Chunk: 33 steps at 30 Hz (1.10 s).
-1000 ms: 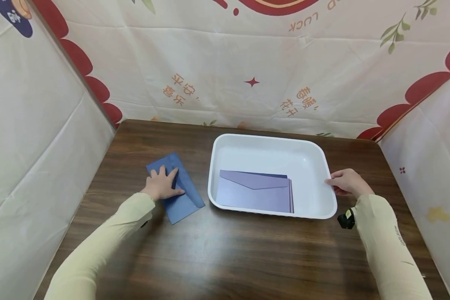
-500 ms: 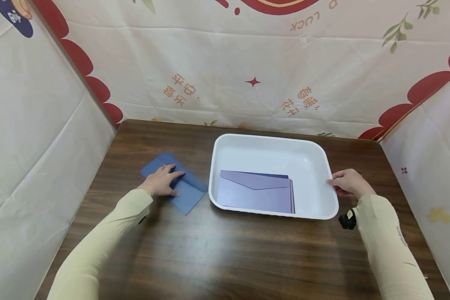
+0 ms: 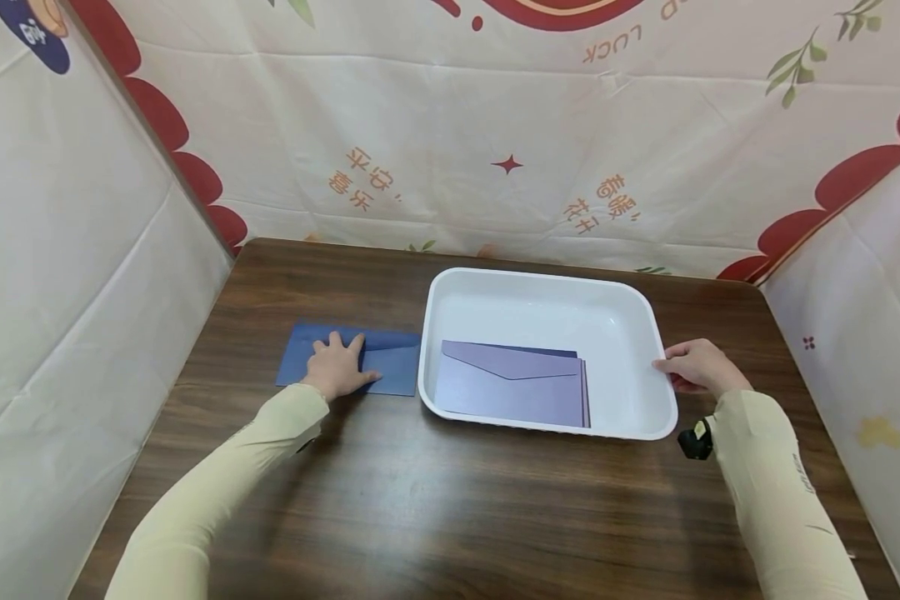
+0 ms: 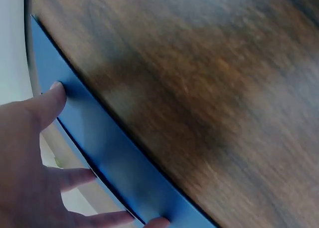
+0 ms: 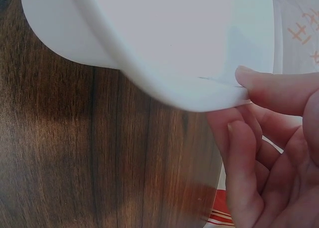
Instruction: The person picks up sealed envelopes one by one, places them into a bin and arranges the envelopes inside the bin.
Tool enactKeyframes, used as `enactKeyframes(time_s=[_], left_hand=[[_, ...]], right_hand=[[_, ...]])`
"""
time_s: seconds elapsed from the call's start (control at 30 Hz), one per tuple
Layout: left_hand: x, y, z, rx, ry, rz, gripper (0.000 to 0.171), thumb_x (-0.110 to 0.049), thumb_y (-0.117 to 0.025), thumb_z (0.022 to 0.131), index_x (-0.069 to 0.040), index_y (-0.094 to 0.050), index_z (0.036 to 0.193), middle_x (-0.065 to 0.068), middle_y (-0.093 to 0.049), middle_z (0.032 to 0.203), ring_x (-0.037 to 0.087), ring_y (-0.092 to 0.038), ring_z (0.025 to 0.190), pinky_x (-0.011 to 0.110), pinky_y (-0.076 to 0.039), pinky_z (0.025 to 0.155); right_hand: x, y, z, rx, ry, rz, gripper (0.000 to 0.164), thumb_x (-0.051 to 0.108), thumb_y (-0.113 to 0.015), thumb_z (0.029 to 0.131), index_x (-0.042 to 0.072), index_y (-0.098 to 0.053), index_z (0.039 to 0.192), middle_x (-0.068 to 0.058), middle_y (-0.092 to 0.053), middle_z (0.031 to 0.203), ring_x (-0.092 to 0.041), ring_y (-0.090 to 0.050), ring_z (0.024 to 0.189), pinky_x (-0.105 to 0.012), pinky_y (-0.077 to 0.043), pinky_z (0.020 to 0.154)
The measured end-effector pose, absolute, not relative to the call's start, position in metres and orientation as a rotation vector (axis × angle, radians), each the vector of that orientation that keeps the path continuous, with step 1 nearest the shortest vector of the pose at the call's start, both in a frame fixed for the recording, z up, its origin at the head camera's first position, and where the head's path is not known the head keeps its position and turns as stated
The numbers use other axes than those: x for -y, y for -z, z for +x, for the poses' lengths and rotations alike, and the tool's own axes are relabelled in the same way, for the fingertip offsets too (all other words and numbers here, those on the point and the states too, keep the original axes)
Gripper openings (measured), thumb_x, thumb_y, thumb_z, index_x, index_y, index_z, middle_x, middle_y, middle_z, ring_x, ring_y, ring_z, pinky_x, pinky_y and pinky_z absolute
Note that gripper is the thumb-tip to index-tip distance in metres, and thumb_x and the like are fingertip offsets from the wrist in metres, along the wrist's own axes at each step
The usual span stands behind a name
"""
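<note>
A blue envelope [image 3: 393, 371] lies flat on the table left of the white tray, its long side running left to right and its right end close by the tray's wall. My left hand [image 3: 336, 368] rests on it with spread fingers; the left wrist view has the thumb [image 4: 54, 101] and fingertips pressing on the blue paper [image 4: 114, 153]. With thumb above and curled fingers below, my right hand [image 5: 269, 133] pinches the rim of the white tray [image 5: 174, 101] at its right end. Inside the tray [image 3: 540, 279] lie lilac envelopes [image 3: 506, 396], with a dark blue envelope [image 3: 543, 350] mostly hidden beneath.
The dark wooden table [image 3: 450, 517] extends in front of the tray. Printed white cloth [image 3: 450, 125] hangs behind it and along both sides. A small black device [image 3: 694, 440] sits at my right wrist.
My left hand has turned the blue envelope from a slant to nearly parallel with the table's back edge. My right hand keeps its hold on the tray, which stays put.
</note>
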<state>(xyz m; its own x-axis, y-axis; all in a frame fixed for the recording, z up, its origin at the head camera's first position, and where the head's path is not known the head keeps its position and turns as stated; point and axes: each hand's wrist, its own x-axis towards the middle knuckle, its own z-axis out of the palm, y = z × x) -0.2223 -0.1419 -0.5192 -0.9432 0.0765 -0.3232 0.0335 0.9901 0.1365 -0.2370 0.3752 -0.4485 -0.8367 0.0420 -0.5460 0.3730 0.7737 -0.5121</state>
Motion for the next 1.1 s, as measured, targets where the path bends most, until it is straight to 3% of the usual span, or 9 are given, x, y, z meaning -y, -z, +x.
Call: enactKeyframes(time_s=[0.13,0.3,0.43,0.6,1.1], left_hand=[[0.144,0.514,-0.226,-2.763,-0.187,0.074,0.08,-0.06,-0.052,0.081,-0.015,-0.029,0.142,0.03,-0.032,0.13,0.05,-0.038,0.109,0.053,-0.045,0.072],[0.154,0.504,-0.238,-2.777,-0.197,0.136,0.066,-0.053,-0.049,0.087,-0.012,-0.039,0.138,0.026,-0.036,0.131,0.044,-0.038,0.115,0.059,-0.038,0.084],[0.161,0.501,-0.251,-2.821,-0.227,0.256,0.053,-0.039,-0.054,0.088,-0.008,-0.047,0.131,0.023,-0.042,0.126,0.039,-0.04,0.115,0.056,-0.039,0.085],[0.164,0.502,-0.263,-2.802,-0.265,0.353,0.045,-0.031,-0.059,0.087,-0.011,-0.051,0.127,0.02,-0.045,0.124,0.036,-0.042,0.112,0.053,-0.04,0.084],[0.158,0.505,-0.278,-2.718,-0.319,0.391,0.043,-0.018,-0.067,0.082,-0.009,-0.053,0.121,0.018,-0.045,0.124,0.036,-0.041,0.114,0.057,-0.036,0.088]], right_hand=[[-0.375,0.448,-0.237,-2.448,0.857,0.308,0.05,0.023,-0.062,0.085,-0.014,-0.05,0.116,-0.009,-0.062,0.081,-0.018,-0.056,0.066,-0.035,-0.051,0.067],[-0.375,0.449,-0.237,-2.444,0.866,0.305,0.049,0.024,-0.062,0.086,-0.014,-0.05,0.116,-0.008,-0.062,0.079,-0.019,-0.056,0.068,-0.036,-0.051,0.068],[-0.376,0.449,-0.237,-2.437,0.873,0.318,0.05,0.024,-0.063,0.085,-0.014,-0.05,0.116,-0.006,-0.062,0.078,-0.018,-0.055,0.067,-0.035,-0.051,0.067],[-0.376,0.449,-0.237,-2.432,0.882,0.326,0.052,0.024,-0.063,0.085,-0.014,-0.05,0.117,-0.006,-0.062,0.079,-0.018,-0.055,0.066,-0.033,-0.051,0.065],[-0.376,0.448,-0.236,-2.436,0.878,0.32,0.056,0.028,-0.063,0.084,-0.014,-0.048,0.119,-0.01,-0.063,0.083,-0.019,-0.056,0.068,-0.033,-0.051,0.067]])
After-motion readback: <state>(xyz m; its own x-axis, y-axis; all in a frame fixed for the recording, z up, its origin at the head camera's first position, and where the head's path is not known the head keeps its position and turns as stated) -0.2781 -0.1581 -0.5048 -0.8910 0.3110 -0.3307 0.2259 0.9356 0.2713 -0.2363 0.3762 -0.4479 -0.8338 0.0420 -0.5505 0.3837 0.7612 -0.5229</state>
